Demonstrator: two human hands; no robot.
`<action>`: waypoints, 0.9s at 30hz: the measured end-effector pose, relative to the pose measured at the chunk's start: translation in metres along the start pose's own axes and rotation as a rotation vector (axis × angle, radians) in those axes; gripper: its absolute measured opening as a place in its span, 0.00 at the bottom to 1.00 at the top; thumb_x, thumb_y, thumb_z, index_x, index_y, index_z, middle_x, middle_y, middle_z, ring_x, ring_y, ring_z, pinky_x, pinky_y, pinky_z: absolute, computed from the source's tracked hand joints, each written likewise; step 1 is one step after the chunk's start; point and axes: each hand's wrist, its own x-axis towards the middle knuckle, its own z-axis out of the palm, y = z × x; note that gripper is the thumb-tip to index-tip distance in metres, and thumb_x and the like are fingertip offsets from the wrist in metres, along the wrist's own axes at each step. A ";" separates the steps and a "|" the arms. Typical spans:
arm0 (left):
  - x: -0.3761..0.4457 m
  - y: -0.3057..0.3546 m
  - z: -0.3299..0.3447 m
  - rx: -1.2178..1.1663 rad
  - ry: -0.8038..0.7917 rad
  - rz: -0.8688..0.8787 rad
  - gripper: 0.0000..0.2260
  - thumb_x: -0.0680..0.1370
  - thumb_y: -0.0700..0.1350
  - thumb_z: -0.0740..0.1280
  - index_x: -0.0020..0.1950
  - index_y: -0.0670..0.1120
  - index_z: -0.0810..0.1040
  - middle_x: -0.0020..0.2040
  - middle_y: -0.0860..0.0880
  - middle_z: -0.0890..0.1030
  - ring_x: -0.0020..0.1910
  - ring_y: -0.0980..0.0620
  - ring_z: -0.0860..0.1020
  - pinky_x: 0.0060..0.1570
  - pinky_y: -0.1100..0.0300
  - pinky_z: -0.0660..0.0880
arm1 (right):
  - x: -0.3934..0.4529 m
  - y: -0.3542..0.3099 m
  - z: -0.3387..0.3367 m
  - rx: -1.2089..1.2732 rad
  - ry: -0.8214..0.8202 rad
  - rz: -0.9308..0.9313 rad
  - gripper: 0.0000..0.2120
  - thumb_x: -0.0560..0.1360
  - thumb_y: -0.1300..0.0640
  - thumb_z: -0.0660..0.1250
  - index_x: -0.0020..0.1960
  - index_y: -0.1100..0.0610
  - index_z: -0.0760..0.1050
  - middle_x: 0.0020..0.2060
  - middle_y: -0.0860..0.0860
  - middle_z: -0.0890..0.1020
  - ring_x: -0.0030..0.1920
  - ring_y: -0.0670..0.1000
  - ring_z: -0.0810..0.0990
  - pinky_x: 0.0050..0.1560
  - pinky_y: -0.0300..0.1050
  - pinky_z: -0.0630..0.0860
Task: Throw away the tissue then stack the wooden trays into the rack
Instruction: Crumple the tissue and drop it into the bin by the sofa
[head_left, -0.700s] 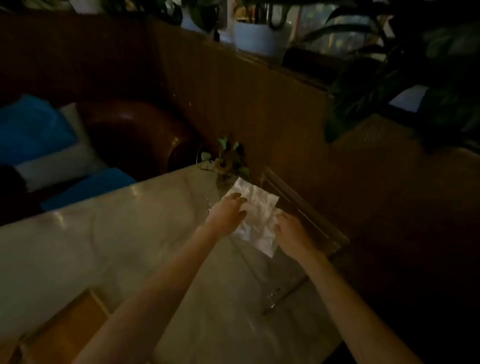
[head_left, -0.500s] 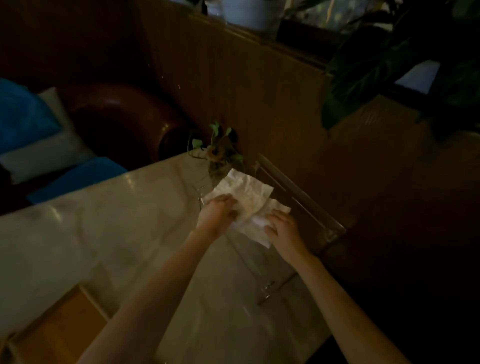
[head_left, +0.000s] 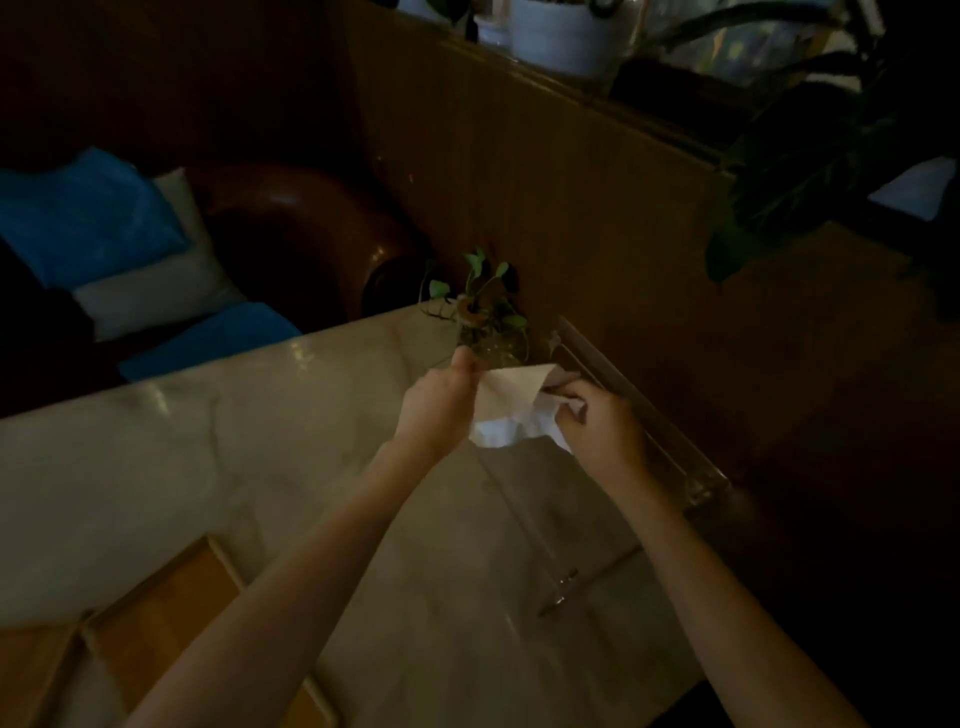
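A white tissue (head_left: 511, 410) is lifted off the pale marble table (head_left: 171, 457), bunched and folded between both hands. My left hand (head_left: 436, 405) pinches its left upper edge. My right hand (head_left: 597, 421) grips its right side, fingers curled into the paper. Both hands hover over a clear acrylic tray (head_left: 654, 467) at the table's far right edge. Two wooden trays (head_left: 156, 623) lie side by side at the table's near left corner, partly behind my left forearm. No rack or bin can be made out in the dim light.
A small plant in a glass vase (head_left: 485, 322) stands just beyond the hands. A wood-panelled partition (head_left: 545, 182) with potted plants on top runs behind the table. A brown leather seat with blue and white cushions (head_left: 104, 234) lies to the left.
The tissue lay flat on the clear tray under both hands; now both hands have gathered it up and raised it, folded, off the surface.
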 end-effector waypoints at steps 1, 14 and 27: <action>-0.003 -0.002 -0.013 -0.017 0.042 -0.002 0.08 0.79 0.45 0.54 0.54 0.44 0.67 0.39 0.45 0.77 0.35 0.45 0.77 0.34 0.49 0.77 | 0.003 -0.013 -0.001 0.044 0.005 -0.033 0.07 0.73 0.60 0.64 0.50 0.56 0.76 0.41 0.52 0.82 0.36 0.42 0.74 0.33 0.29 0.66; -0.135 -0.142 -0.186 -0.065 0.381 -0.177 0.09 0.77 0.38 0.57 0.48 0.47 0.76 0.42 0.50 0.77 0.33 0.58 0.72 0.30 0.69 0.67 | -0.032 -0.242 0.081 0.297 -0.113 -0.442 0.08 0.72 0.62 0.65 0.48 0.56 0.79 0.37 0.45 0.77 0.35 0.31 0.75 0.34 0.18 0.67; -0.406 -0.335 -0.347 0.058 0.452 -0.545 0.10 0.73 0.36 0.62 0.52 0.41 0.79 0.44 0.49 0.75 0.39 0.56 0.72 0.42 0.67 0.68 | -0.214 -0.479 0.252 0.424 -0.388 -0.616 0.09 0.71 0.65 0.63 0.46 0.57 0.80 0.32 0.44 0.76 0.31 0.37 0.71 0.31 0.20 0.66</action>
